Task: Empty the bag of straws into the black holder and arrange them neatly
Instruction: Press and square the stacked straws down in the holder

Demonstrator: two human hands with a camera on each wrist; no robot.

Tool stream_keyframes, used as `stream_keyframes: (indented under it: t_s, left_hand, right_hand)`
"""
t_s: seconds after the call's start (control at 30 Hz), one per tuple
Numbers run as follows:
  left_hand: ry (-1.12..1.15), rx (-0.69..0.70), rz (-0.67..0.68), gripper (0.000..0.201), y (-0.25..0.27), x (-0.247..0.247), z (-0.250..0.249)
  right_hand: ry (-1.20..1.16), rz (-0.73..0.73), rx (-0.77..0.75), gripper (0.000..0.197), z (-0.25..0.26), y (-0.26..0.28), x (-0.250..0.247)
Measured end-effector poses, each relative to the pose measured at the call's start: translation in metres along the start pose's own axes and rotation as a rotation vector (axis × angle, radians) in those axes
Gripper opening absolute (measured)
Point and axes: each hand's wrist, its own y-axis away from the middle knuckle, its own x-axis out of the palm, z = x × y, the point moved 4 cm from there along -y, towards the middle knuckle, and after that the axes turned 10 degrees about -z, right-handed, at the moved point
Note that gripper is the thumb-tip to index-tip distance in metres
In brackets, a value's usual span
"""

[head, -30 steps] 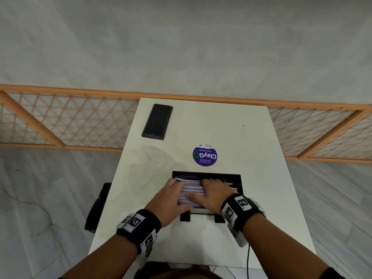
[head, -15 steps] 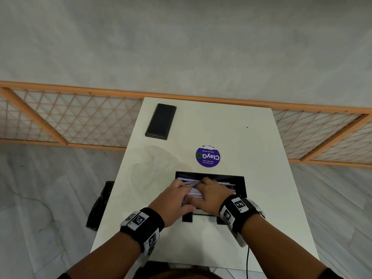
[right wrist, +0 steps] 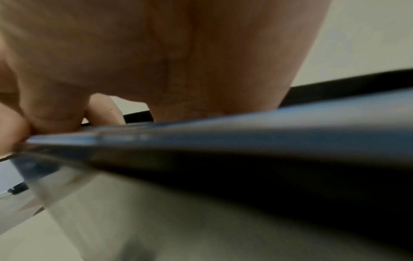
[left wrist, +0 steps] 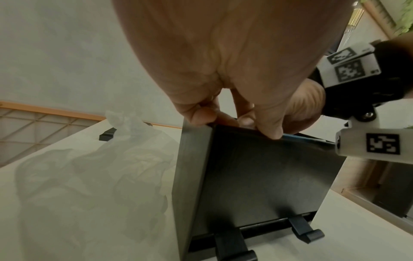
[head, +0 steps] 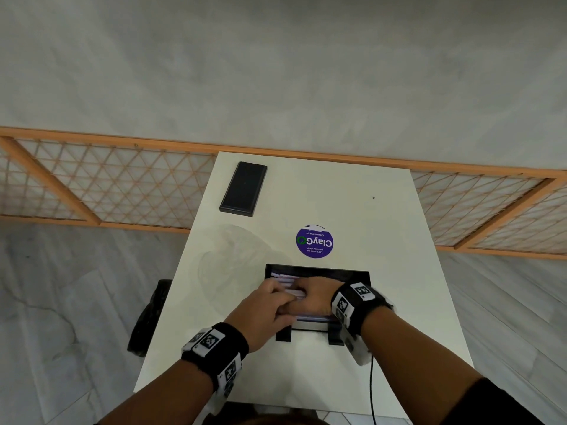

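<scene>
The black holder [head: 352,276] stands on two feet at the near middle of the white table [head: 368,210], with paper-wrapped straws [head: 285,279] lying in it. My left hand [head: 274,291] curls over the holder's left top corner [left wrist: 196,150], fingertips inside on the straw ends. My right hand [head: 310,294] lies over the straws beside it, touching the left hand. In the right wrist view, its thumb and a finger [right wrist: 55,114] pinch a blue-printed straw [right wrist: 223,134]. The crumpled, empty clear bag [head: 233,259] lies left of the holder.
A black phone [head: 244,188] lies at the table's far left. A round purple sticker [head: 315,241] sits just beyond the holder. A black cable [head: 371,388] hangs off the near edge. An orange lattice railing [head: 107,191] runs behind the table. A dark object [head: 150,317] stands on the floor, left.
My right hand has slid left across the straws until it meets the left hand. The left hand has stayed at the holder's left end.
</scene>
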Motion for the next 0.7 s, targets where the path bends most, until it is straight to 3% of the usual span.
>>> stream_keyframes:
  t_s: [0.2,0.4,0.7]
  left_hand:
    - [0.006,-0.017,0.002,0.054,-0.003,0.001,0.002]
    - [0.013,0.002,-0.020,0.054,-0.001,0.003,0.005]
    - [-0.006,-0.029,0.002,0.059,-0.005,0.001,0.004]
  right_hand:
    - [-0.009,0.035,0.021,0.055,0.008,-0.008,0.000]
    - [-0.045,0.057,0.010,0.066,0.011,-0.008,0.001]
    - [0.010,0.079,0.025,0.063,0.013,-0.013,-0.007]
